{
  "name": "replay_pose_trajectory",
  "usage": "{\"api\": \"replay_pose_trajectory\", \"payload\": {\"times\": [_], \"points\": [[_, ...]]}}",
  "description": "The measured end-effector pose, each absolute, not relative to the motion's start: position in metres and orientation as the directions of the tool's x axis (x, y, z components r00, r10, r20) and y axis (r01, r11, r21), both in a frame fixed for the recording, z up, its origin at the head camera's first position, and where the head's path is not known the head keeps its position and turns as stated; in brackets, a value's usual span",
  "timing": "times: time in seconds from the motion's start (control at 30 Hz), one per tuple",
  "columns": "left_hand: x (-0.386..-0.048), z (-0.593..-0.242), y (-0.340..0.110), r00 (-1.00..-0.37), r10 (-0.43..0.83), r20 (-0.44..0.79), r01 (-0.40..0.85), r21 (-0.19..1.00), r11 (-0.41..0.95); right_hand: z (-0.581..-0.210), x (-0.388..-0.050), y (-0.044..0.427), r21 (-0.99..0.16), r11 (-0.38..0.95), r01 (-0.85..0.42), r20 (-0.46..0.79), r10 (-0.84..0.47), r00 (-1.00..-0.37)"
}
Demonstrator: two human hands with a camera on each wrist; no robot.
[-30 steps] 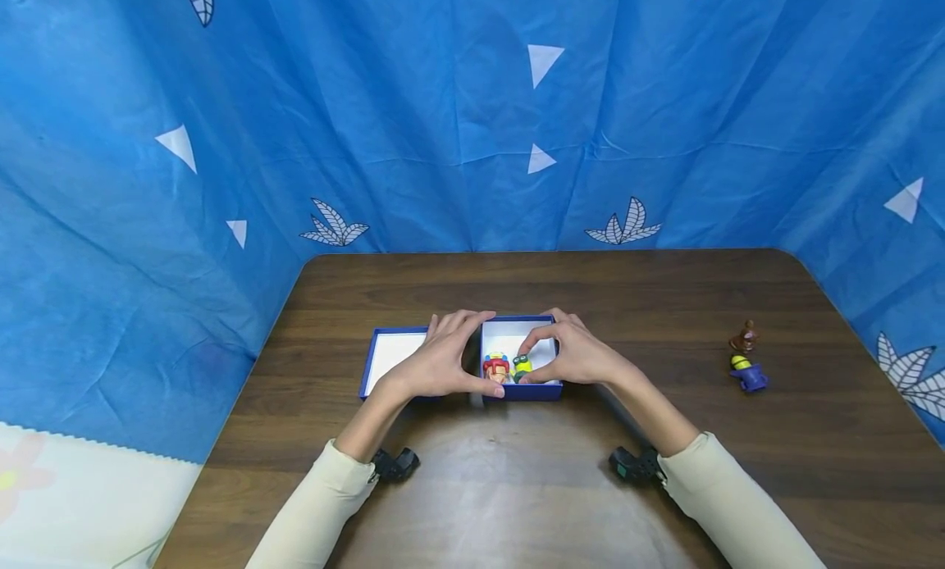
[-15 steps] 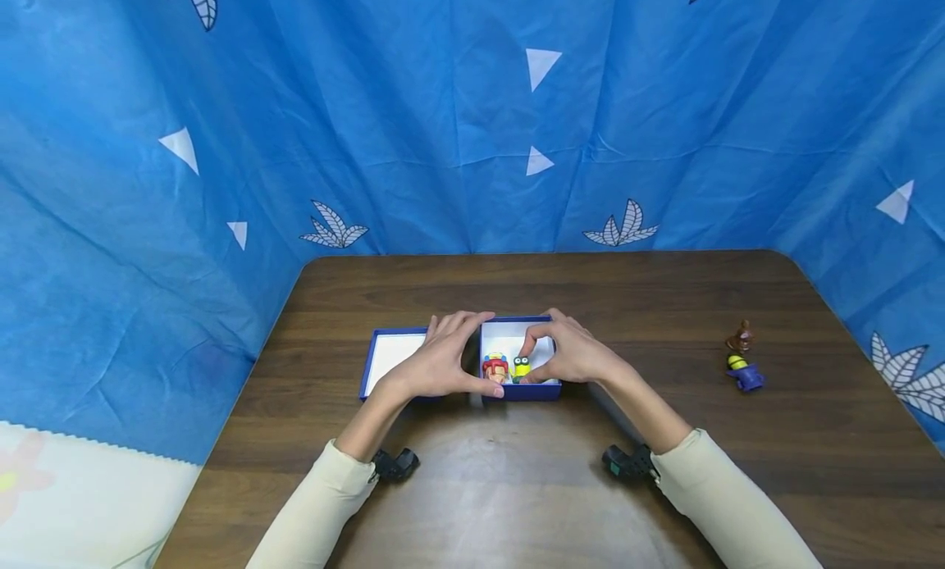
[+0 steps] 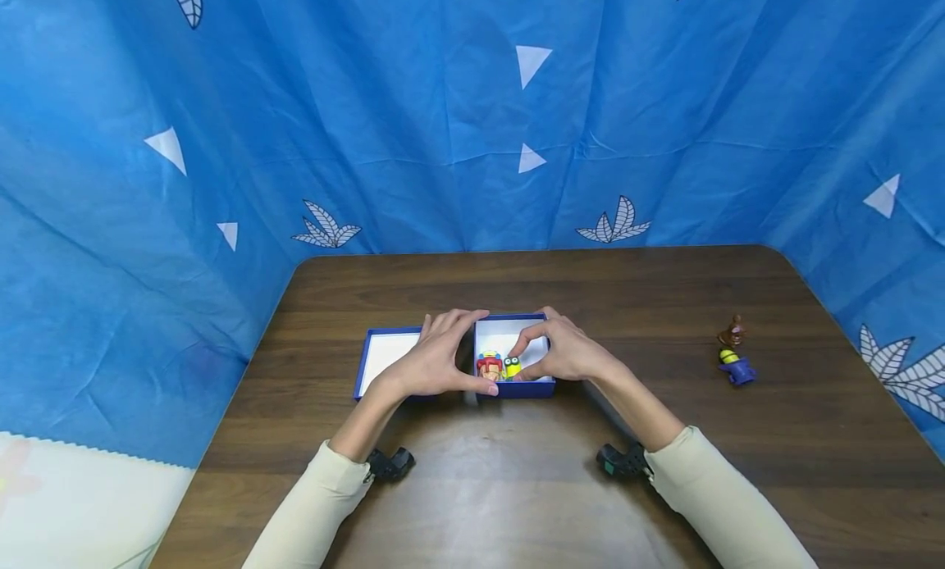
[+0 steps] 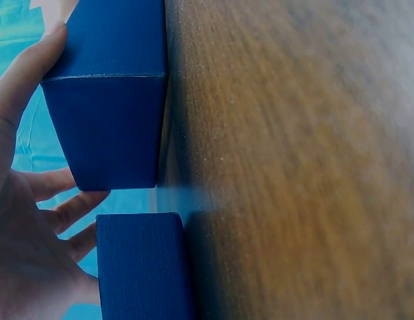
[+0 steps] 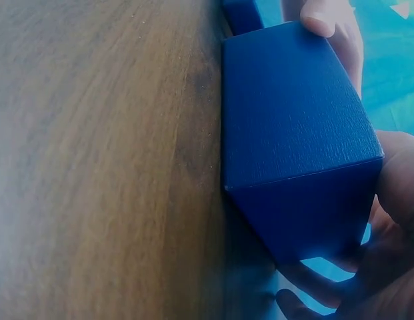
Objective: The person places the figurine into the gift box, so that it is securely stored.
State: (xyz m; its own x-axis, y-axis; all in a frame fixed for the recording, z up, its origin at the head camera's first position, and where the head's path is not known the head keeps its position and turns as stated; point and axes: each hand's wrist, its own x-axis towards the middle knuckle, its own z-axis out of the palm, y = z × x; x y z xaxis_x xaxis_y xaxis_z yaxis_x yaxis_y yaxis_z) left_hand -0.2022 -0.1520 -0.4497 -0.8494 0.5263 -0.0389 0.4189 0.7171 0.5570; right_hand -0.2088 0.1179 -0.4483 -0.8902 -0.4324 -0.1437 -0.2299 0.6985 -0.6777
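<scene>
A blue box (image 3: 526, 391) with a white inside stands on the table, its top uncovered. My left hand (image 3: 426, 367) grips its left end, thumb on the front wall and fingers at the back; the left wrist view shows this hand around the box (image 4: 110, 127). Inside the box lie a red toy figurine (image 3: 489, 367) at the left and a yellow minion figurine (image 3: 512, 367) beside it. Reaching over the right end, my right hand (image 3: 572, 352) pinches the minion between thumb and forefinger. Its other fingers are behind the box (image 5: 293, 110) in the right wrist view.
A shallow blue lid (image 3: 385, 361), white inside, lies just left of the box, partly behind my left hand. Toward the table's right side are a brown figurine (image 3: 732, 331) and a yellow-headed figurine in purple (image 3: 738, 370). A blue curtain (image 3: 472, 126) hangs behind the table (image 3: 480, 487).
The minion figurine has turned more face-up and shifted slightly left toward the red one, under my right fingers. My left hand has stayed on the box. The head view has swung slightly.
</scene>
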Motion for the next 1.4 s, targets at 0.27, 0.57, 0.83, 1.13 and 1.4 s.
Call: {"api": "replay_pose_trajectory", "payload": {"times": [0.27,0.57,0.83,1.13,1.4], "points": [[-0.2018,-0.4488,-0.1512,-0.846,0.531,-0.045,0.418,0.561,0.714,-0.4458,-0.2101,0.1169,-0.639,0.742,-0.204,-0.187,-0.407,-0.894],[-0.2016,-0.4467,-0.1513,-0.851,0.524,-0.030,0.421,0.557,0.716,-0.4446,-0.2124,0.1163,-0.605,0.769,-0.206,-0.203,-0.399,-0.894],[-0.2005,-0.4472,-0.1514,-0.850,0.526,-0.041,0.416,0.560,0.716,-0.4446,-0.2108,0.1161,-0.573,0.792,-0.209,-0.206,-0.386,-0.899],[-0.2010,-0.4492,-0.1520,-0.851,0.523,-0.040,0.415,0.560,0.717,-0.4453,-0.2094,0.1164,-0.577,0.784,-0.230,-0.202,-0.409,-0.890],[-0.2014,-0.4502,-0.1517,-0.848,0.529,-0.027,0.424,0.563,0.709,-0.4470,-0.2091,0.1190,-0.593,0.764,-0.252,-0.179,-0.431,-0.884]]}}
